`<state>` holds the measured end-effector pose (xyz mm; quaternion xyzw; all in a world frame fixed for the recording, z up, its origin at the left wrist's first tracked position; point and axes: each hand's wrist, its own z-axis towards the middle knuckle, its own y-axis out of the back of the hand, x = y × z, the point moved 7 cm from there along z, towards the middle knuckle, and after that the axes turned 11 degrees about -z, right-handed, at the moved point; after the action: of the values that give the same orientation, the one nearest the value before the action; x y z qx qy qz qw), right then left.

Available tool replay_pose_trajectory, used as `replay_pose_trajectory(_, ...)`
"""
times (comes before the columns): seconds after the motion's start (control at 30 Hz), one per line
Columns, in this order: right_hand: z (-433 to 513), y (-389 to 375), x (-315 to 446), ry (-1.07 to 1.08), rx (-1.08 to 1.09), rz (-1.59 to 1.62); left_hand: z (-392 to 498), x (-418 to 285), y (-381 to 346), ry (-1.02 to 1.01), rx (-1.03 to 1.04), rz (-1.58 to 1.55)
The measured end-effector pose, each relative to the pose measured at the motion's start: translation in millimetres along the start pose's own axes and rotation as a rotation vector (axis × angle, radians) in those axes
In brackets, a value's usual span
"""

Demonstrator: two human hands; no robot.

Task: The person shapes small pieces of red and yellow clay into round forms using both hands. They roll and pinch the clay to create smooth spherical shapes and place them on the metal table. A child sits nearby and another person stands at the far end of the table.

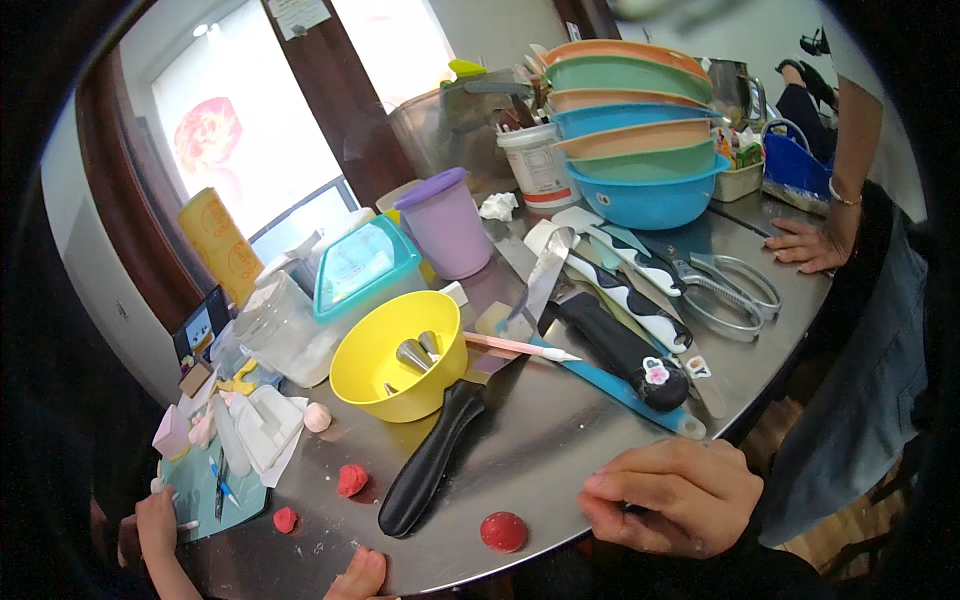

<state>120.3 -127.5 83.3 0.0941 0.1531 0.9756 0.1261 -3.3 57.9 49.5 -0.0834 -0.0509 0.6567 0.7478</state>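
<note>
My right hand (671, 499) is raised at the steel table's near edge, its fingers curled together; whether something small is between them cannot be seen. Only the fingertips of my left hand (358, 576) show at the bottom edge, and the rest is out of view. Between the two hands a red ball (503, 532) rests on the table. Farther left lie a rough red lump (351, 480), a smaller red lump (285, 519) and a pale pink ball (317, 418). A black-handled spatula (435, 457) lies beside a yellow bowl (398, 356) holding metal piping tips.
Spatulas, a black-handled tool (626, 352) and metal scissors (724, 292) lie at the right. Behind stand stacked plastic bowls (645, 195), a purple cup (446, 225) and a teal-lidded container (367, 270). Another person's hand (814, 244) leans at the right; another hand (156, 525) is at a teal mat (225, 499).
</note>
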Motion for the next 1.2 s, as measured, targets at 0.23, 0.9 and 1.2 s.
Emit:
replay_pose_trajectory(0.23,1.0,-0.1,2.3,-0.018,-0.01,-0.023,5.6,-5.0,-4.0,-0.085,-0.015,0.006)
replay_pose_trajectory(0.9,3.6,1.2,1.9,-0.04,-0.008,-0.072,-14.5,12.6,2.5,0.104,0.036,0.043)
replay_pose_trajectory(1.2,-7.9,-2.8,20.9,-0.135,0.04,-0.107,-11.9,12.6,0.3,0.083,-0.013,-0.071)
